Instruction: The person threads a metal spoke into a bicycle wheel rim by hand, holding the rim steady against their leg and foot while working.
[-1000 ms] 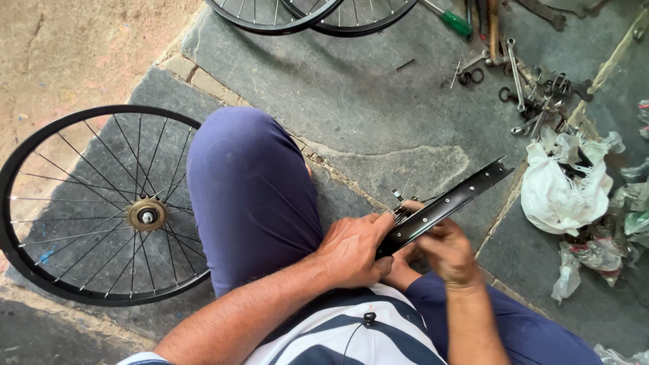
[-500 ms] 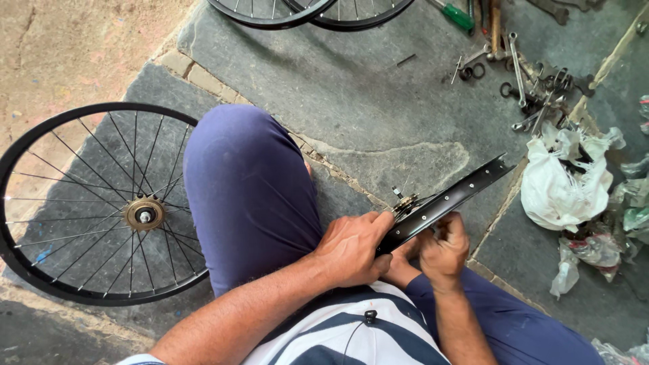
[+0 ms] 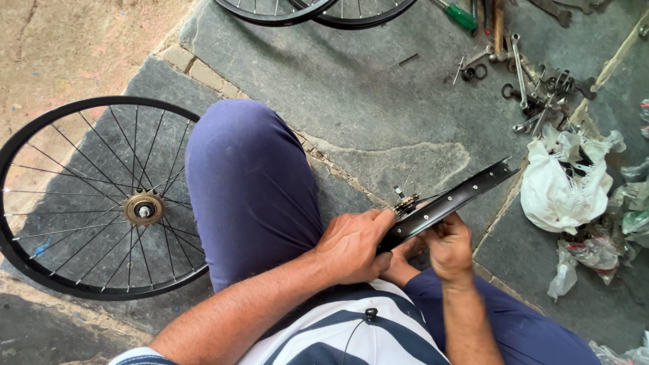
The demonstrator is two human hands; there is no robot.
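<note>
A black bicycle rim is seen edge-on above my lap, slanting up to the right, with thin spokes and a small hub showing behind it. My left hand grips the rim's lower end, thumb along its edge. My right hand is closed beneath the rim's middle, fingers curled up against its underside; what it pinches is hidden. Both hands sit between my knees in blue trousers.
A complete spoked wheel lies flat on the stone floor at left, partly under my left knee. Two more wheels lie at the top edge. Spanners and screwdrivers are scattered top right, a crumpled white plastic bag beside them.
My right hand has shifted slightly up along the rim's underside. The rim and my left hand have hardly moved.
</note>
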